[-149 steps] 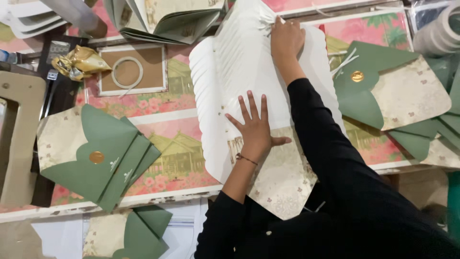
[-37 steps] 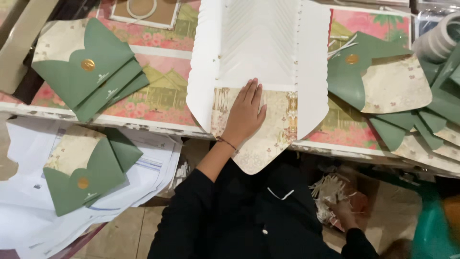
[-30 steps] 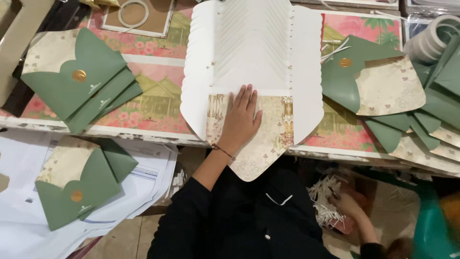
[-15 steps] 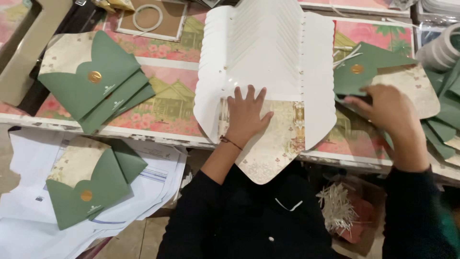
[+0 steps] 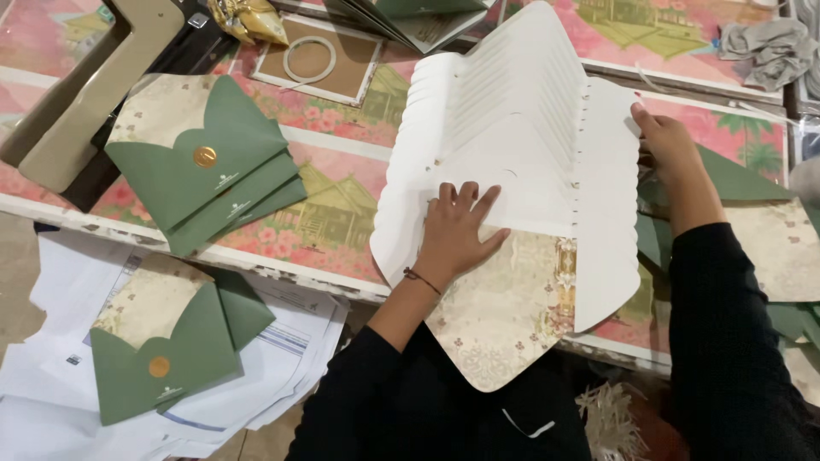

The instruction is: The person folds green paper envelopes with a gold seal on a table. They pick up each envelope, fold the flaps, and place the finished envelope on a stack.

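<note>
A fanned row of white unfolded envelope blanks [image 5: 512, 111] lies on the table, side flaps spread out. The nearest blank shows a beige patterned flap [image 5: 504, 316] that hangs over the table's front edge. My left hand [image 5: 457, 230] presses flat, fingers apart, on the white middle panel just above that flap. My right hand [image 5: 670, 154] rests at the outer edge of the right side flaps [image 5: 608, 196], fingers touching the paper; whether it pinches the flap I cannot tell.
A stack of finished green envelopes [image 5: 209, 162] with gold seals lies at the left. More green envelopes [image 5: 166, 346] rest on white papers [image 5: 282, 341] below. A beige stapler-like tool [image 5: 81, 102], a tape ring [image 5: 309, 58] and more envelopes [image 5: 769, 239] surround the floral tabletop [image 5: 333, 222].
My right hand came up from below the table, passed over the green envelopes at right, and now rests on the right flaps' edge. My left hand stayed on the stack.
</note>
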